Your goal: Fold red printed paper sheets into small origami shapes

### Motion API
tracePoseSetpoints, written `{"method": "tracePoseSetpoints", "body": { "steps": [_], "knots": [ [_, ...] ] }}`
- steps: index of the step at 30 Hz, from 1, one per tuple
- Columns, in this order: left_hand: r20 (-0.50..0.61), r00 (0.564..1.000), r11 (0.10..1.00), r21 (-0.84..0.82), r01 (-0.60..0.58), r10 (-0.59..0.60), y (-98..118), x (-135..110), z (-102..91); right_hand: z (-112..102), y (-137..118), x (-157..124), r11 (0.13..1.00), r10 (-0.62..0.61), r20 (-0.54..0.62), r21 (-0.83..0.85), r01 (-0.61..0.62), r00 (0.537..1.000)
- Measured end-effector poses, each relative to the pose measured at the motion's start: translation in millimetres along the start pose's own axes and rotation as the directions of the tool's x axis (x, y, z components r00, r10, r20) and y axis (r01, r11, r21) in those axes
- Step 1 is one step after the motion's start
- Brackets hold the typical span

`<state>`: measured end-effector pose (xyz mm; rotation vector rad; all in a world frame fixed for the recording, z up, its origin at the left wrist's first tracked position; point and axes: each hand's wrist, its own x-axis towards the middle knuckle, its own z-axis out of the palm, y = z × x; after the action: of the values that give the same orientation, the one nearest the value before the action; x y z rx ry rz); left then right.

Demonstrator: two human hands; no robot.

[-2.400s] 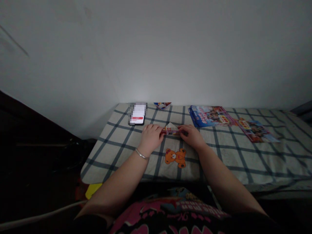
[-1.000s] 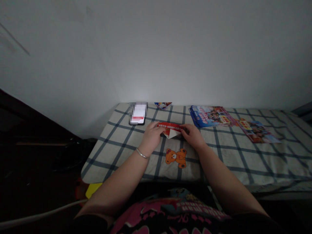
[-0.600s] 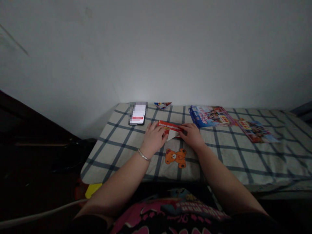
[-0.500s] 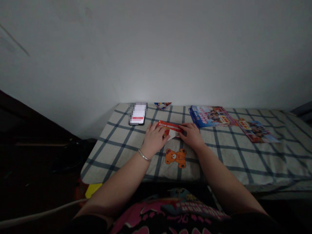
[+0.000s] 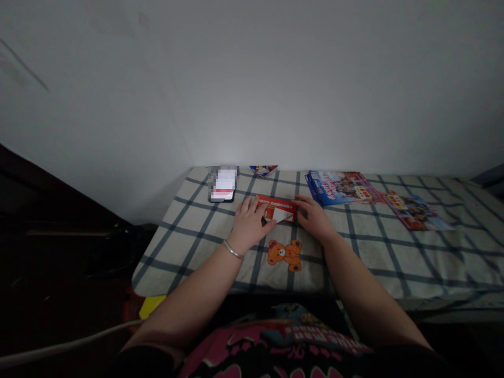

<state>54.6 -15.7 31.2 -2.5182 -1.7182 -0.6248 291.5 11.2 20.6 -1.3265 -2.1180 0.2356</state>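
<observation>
A folded red-and-white paper flyer (image 5: 280, 210) lies flat on the checked cloth (image 5: 189, 231) in front of me. My left hand (image 5: 251, 223) rests on the paper's left end, fingers stretched out and pressing down, with a silver bangle on the wrist. My right hand (image 5: 314, 217) lies with spread fingers at the paper's right end, touching its edge. A white triangular flap shows in the middle of the fold.
A phone (image 5: 222, 185) with a lit screen lies at the back left. A small folded paper piece (image 5: 263, 170) sits by the wall. Blue flyers (image 5: 338, 187) and another leaflet (image 5: 416, 211) lie to the right. An orange bear print (image 5: 285, 253) marks the cloth.
The paper was turned so its red strip faces up, then pressed flat. Both hands went from pinching its ends to lying flat with fingers stretched on it.
</observation>
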Motion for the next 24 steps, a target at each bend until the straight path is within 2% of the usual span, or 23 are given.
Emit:
{"method": "tracePoseSetpoints", "body": {
  "steps": [8,13,17,20,24],
  "knots": [
    [-0.079,0.997,1.000,0.005,-0.014,0.014,-2.0,1.4,-1.0,-4.4,7.3,-1.3,0.996,-0.083,0.047,0.039,0.081,0.995],
    [-0.168,0.970,0.984,0.020,-0.176,0.177,0.6,5.4,-10.9,-3.7,0.2,-1.0,0.992,-0.120,0.067,-0.014,0.122,0.990],
    [-0.096,0.936,0.940,-0.014,-0.341,0.339,0.1,7.0,-10.7,-3.3,-5.6,-0.1,0.985,-0.157,0.073,-0.058,0.161,0.985],
    [-0.050,0.939,0.939,-0.026,-0.342,0.340,-0.6,8.2,-7.7,-4.2,-8.6,0.2,0.979,-0.183,0.084,-0.076,0.190,0.979],
    [-0.023,0.942,0.942,0.044,-0.333,0.334,5.1,10.2,-5.1,-5.8,-11.2,0.1,0.969,-0.215,0.097,-0.103,0.225,0.972]
  ]
}}
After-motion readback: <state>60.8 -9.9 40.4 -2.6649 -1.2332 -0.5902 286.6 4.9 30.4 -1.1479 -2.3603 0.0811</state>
